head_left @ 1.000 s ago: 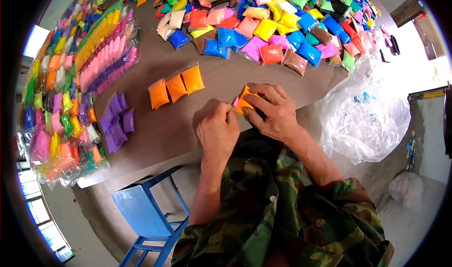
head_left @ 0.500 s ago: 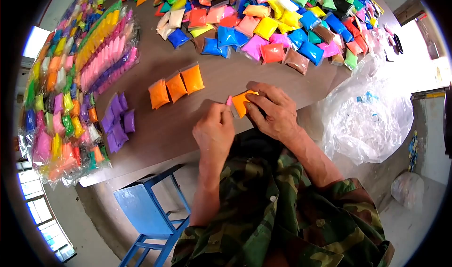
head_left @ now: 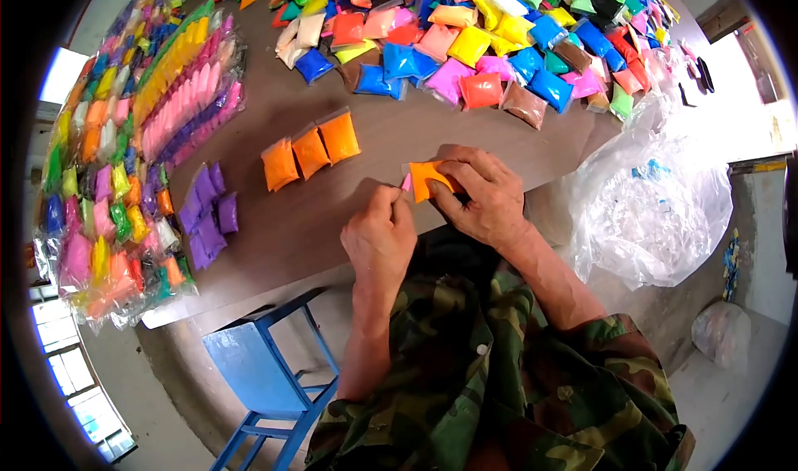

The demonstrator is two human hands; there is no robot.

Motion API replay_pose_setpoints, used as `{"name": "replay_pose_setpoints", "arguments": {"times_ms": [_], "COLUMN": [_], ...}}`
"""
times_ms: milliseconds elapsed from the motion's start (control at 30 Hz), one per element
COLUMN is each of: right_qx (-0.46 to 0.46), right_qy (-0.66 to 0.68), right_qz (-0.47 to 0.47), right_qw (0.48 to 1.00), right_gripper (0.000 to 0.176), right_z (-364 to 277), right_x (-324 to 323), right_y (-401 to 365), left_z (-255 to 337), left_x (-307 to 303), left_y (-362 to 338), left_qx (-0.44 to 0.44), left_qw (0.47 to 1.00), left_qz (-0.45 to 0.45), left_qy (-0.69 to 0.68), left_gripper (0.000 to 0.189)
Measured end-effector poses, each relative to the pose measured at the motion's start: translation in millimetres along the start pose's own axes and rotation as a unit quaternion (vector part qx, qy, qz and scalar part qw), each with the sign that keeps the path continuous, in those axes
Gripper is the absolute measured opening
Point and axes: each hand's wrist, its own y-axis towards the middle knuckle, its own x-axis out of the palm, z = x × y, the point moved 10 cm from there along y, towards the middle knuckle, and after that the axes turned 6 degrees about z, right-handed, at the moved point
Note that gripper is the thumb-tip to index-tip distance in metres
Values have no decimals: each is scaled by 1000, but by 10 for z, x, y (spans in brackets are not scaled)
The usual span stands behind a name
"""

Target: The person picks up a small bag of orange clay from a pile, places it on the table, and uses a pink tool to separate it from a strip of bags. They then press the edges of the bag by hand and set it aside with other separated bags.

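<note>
My right hand (head_left: 489, 195) grips an orange packet (head_left: 425, 177) in clear film, thumb and fingers pinching it from the right. At the packet's left edge my left hand (head_left: 380, 231) is closed, and a small pink piece (head_left: 406, 182) sticks up from its fingertips; what kind of thing it is I cannot tell. To the left of both hands, three orange packets (head_left: 310, 150) lie in a row on the brown table (head_left: 274, 230). Beyond them is a cluster of purple packets (head_left: 204, 213).
A heap of mixed-colour packets (head_left: 474, 47) covers the table's far side. Long clear bags of packets (head_left: 125, 155) lie along the left. A clear plastic bag (head_left: 652, 205) hangs at the right edge. A blue chair (head_left: 258, 367) stands at the front.
The orange packet has turned slightly between my hands, and the right fingers have shifted a little on it. The left hand has barely moved.
</note>
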Motion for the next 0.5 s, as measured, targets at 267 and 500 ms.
{"name": "replay_pose_setpoints", "arguments": {"times_ms": [267,500], "right_qx": [3,-2], "right_qy": [0,-4], "right_qz": [12,21], "right_qw": [1000,1000], "right_gripper": [27,24], "right_z": [6,17], "right_x": [-17,-7], "right_y": [-21,-17], "left_z": [163,-64], "left_x": [-136,-89], "left_y": [-4,-15], "left_qx": [-23,-25], "left_qw": [999,1000], "left_qz": [2,3], "left_qy": [-45,8], "left_gripper": [9,9]}}
